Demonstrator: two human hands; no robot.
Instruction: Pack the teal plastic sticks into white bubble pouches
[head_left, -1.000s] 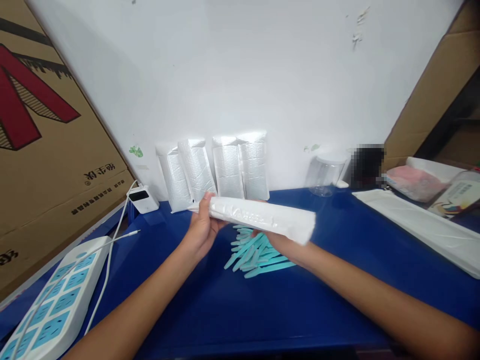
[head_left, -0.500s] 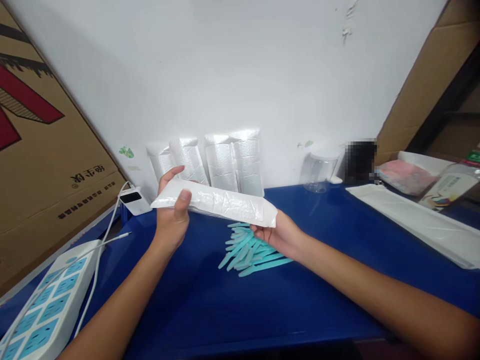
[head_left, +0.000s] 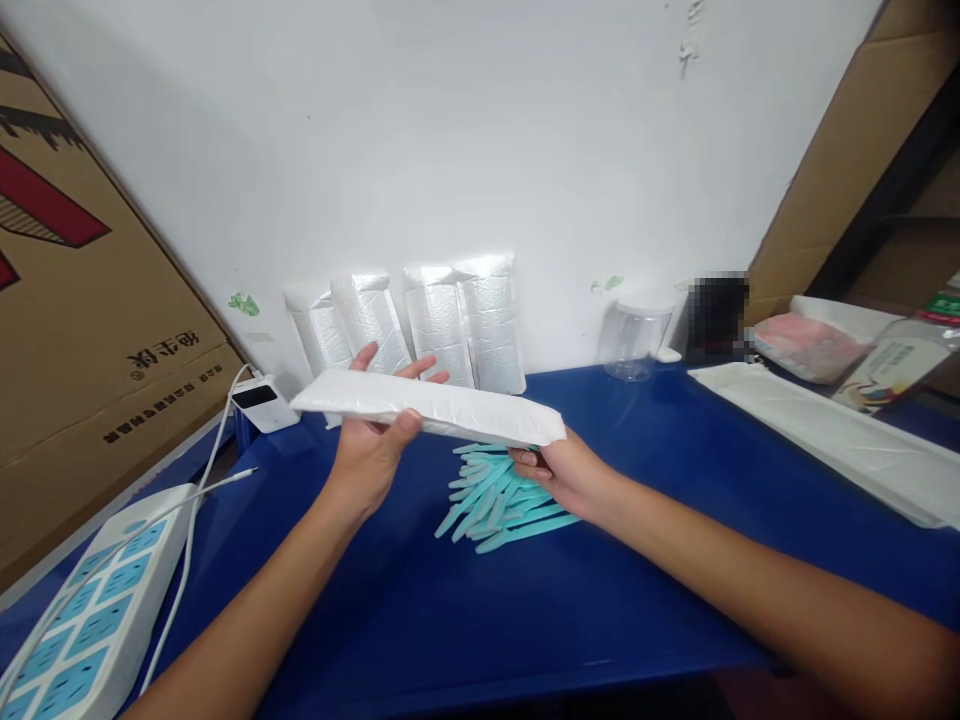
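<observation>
one white pouch is held up over the blue table. the left hand grips it near the middle, thumb on the 6 o'clock edge, other fingers spread wide past the 12 o'clock one. the right hand touches the 3 o'clock end, fingers curled beneath; its thumb is hidden, so i cannot tell whether it pinches. from the pouch, a heap of teal sticks lies at 5 o'clock, four silvery pouches lean on the wall at 12, a clear jar stands at 2, and a power strip lies at 8.
</observation>
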